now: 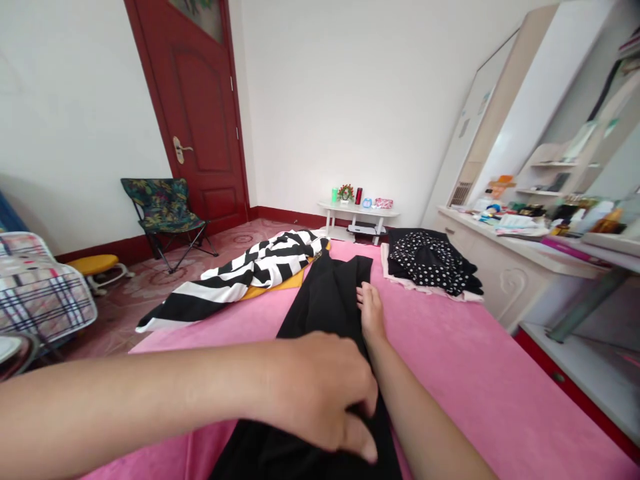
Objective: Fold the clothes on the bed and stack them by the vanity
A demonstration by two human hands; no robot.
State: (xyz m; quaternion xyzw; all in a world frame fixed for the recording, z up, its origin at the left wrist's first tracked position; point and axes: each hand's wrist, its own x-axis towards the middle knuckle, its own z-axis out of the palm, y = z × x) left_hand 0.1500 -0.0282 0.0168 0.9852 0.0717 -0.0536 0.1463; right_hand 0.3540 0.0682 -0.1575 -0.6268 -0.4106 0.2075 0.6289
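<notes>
A long black garment (327,297) lies lengthwise down the middle of a pink bed cover (450,360). My left hand (320,393) reaches across from the left and rests on the near part of the garment, fingers curled and pinching the black cloth. My right hand (371,311) lies farther out on the garment's right edge, fingers stretched flat and pressing down on it. My right forearm runs along the garment's right side.
A black-and-white striped cloth (250,270) over a yellow piece lies at the bed's far left corner. A black polka-dot garment (430,260) sits far right. A white dresser (525,257) flanks the right. Beyond stand a small white table (357,215), a folding chair (165,210) and a red door (200,113).
</notes>
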